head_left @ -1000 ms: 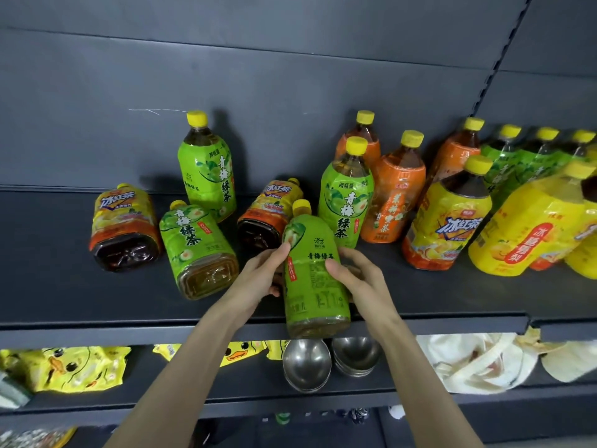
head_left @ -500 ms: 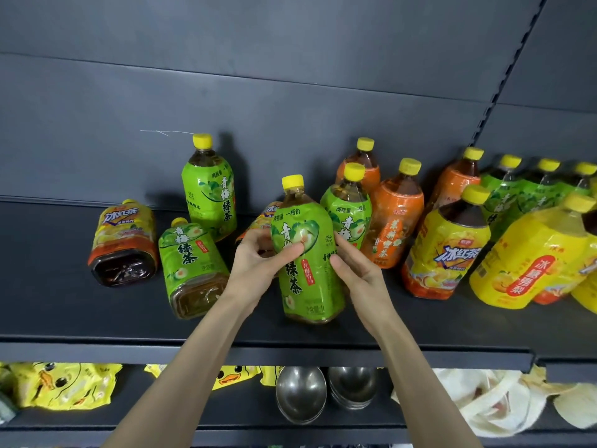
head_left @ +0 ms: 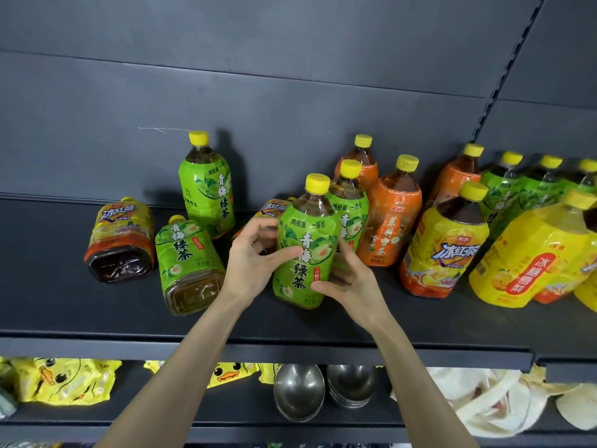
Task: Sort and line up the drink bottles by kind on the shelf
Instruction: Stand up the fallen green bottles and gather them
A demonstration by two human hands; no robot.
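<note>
Only one view here, a wide-angle camera worn on the head, so no overlap with any second camera. Looks forward and slightly down onto the dark shelf [head_left: 64,302] from close range, within arm's reach, with both forearms entering from 6 o'clock. Centres on the green tea bottle [head_left: 307,240], with the left hand [head_left: 255,263] just toward 9 and the right hand [head_left: 352,282] just toward 4. Fills 10 through 2 o'clock with the back panel [head_left: 290,76]; catches a lower shelf [head_left: 242,412] along 6.

An upright bottle [head_left: 303,247] stands on the shelf [head_left: 420,321] between my left hand [head_left: 255,263] and right hand [head_left: 350,281], a fallen bottle [head_left: 189,266] to its left.
</note>
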